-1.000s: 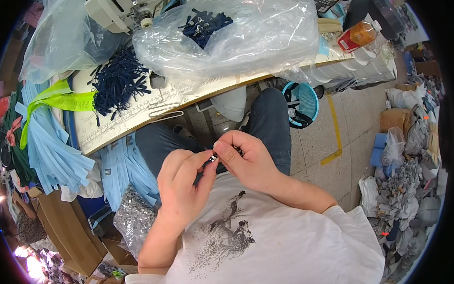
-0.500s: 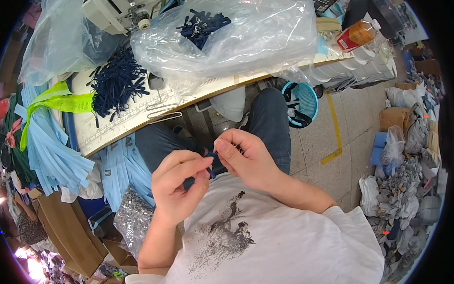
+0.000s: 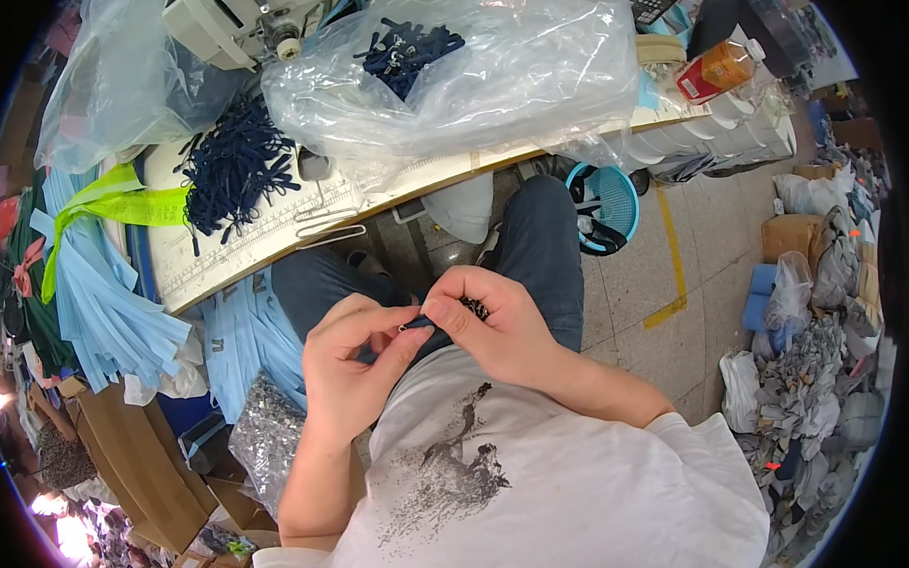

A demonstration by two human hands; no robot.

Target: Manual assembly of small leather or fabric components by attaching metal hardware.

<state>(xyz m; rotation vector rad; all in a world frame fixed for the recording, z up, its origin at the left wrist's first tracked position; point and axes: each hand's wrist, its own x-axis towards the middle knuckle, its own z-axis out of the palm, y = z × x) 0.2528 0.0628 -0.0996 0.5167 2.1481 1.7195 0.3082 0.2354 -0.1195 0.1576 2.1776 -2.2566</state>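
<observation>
Over my lap, my left hand (image 3: 349, 368) pinches a short navy strap (image 3: 417, 323) between thumb and fingertips. A tiny shiny bit shows at the strap's left end. My right hand (image 3: 506, 327) meets it from the other side, thumb and forefinger closed on the strap's other end. Small dark metal pieces (image 3: 474, 308) show within the curled fingers of that hand; their exact kind is too small to tell. On the table ahead lies a heap of similar navy straps (image 3: 235, 171). More navy straps with metal bits (image 3: 407, 57) lie on the clear plastic bag (image 3: 538, 81).
A sewing machine (image 3: 210, 27) stands at the table's far left. Light blue strips (image 3: 94, 287) and a lime-green strip (image 3: 136, 205) hang over the left edge. A blue basket (image 3: 617, 203) sits on the floor; an orange-filled bottle (image 3: 717, 69) is at the far right.
My hands have come together, and the fingertips now meet at the strap. The strap has turned from hanging downward to lying more level between them.
</observation>
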